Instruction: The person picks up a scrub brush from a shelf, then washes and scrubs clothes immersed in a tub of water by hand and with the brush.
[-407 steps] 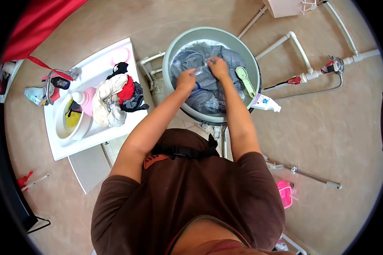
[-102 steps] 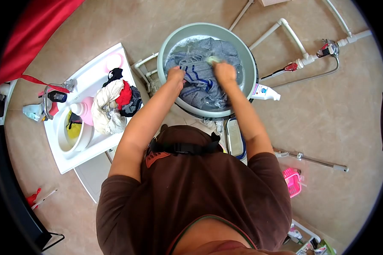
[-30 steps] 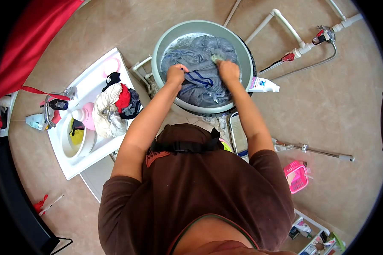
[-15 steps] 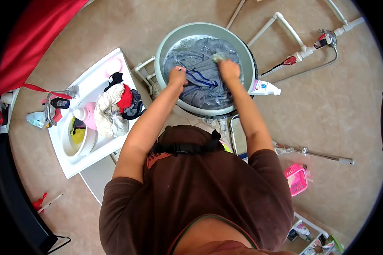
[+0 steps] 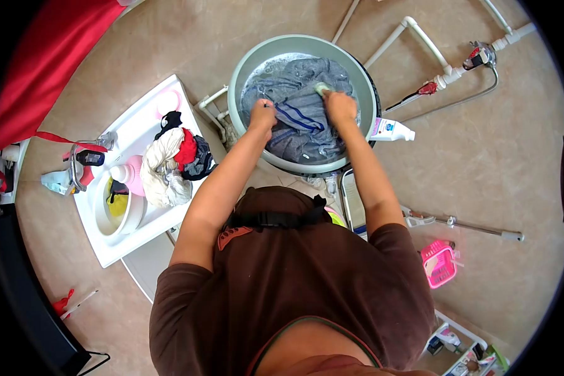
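A round grey-green basin (image 5: pixel 235 81) holds soapy water and a soaked grey garment (image 5: pixel 307 103) with dark blue stripes. At the basin's left side my left hand (image 5: pixel 262 114) is closed on a fold of that cloth. My right hand (image 5: pixel 340 108) is over the right part of the garment, its fingers wrapped round a small pale green block (image 5: pixel 321 88). Only one end of the block shows, so I cannot tell whether it is soap or a brush. Part of the cloth is stretched between both hands.
To the left, a white sink (image 5: pixel 100 247) holds a clothes pile (image 5: pixel 163 160), a pink bottle (image 5: pixel 130 173) and a white bucket (image 5: pixel 135 216). A white bottle (image 5: pixel 391 130) lies by the basin's right rim. A pink basket (image 5: pixel 440 266) stands lower right; pipes (image 5: pixel 426 47) run along the wall.
The pale green block, blurred before, is now sharper and sits slightly lower with my right hand. The striped cloth beneath has shifted and spread a little. My left hand keeps its hold.
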Available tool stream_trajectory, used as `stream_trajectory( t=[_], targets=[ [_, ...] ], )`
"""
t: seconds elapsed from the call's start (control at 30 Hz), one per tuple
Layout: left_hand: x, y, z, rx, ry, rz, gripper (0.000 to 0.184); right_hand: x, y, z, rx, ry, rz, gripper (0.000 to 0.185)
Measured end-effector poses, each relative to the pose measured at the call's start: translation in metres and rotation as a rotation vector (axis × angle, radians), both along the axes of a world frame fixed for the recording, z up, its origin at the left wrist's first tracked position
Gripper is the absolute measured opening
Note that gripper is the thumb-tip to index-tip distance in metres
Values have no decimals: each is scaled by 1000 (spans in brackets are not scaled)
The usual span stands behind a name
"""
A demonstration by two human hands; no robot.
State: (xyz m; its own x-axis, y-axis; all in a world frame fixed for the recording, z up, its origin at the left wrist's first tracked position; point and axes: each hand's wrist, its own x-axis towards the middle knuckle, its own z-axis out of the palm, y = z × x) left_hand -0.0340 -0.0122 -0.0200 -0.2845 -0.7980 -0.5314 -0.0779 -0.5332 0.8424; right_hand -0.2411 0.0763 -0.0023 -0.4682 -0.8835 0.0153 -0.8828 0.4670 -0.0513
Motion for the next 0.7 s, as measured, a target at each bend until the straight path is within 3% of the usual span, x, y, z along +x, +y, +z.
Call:
stream_trajectory(
  t=[0.07,0.17,0.2,0.3,0.33,0.43,0.47,0.57,0.7],
  targets=[
    [1,0,-3,-116,44,92,16,-12,14,13,-96,-48,-99,28],
    [4,-2,4,-530,54,272,10,-8,29,34,-334,-34,-156,25],
    [6,-5,10,-688,13,250,12,-5,32,44,-280,-160,-234,28],
    [-5,7,76,-651,-104,150,20,-12,37,17,-309,187,-65,36],
    [-10,-1,74,-636,-232,10,38,-5,34,18,-259,176,-44,46],
    [-28,-18,43,-1018,-609,-408,54,17,18,-7,-174,-61,106,56],
    [-32,-20,42,-941,-750,-667,66,23,12,-21,-138,-100,117,56],
    [-38,-18,2,-1227,-937,-916,70,33,-11,-52,-41,-126,144,57],
    [-57,-22,-33,-1352,-1208,-1056,64,36,-38,-53,55,18,160,49]
  ],
)
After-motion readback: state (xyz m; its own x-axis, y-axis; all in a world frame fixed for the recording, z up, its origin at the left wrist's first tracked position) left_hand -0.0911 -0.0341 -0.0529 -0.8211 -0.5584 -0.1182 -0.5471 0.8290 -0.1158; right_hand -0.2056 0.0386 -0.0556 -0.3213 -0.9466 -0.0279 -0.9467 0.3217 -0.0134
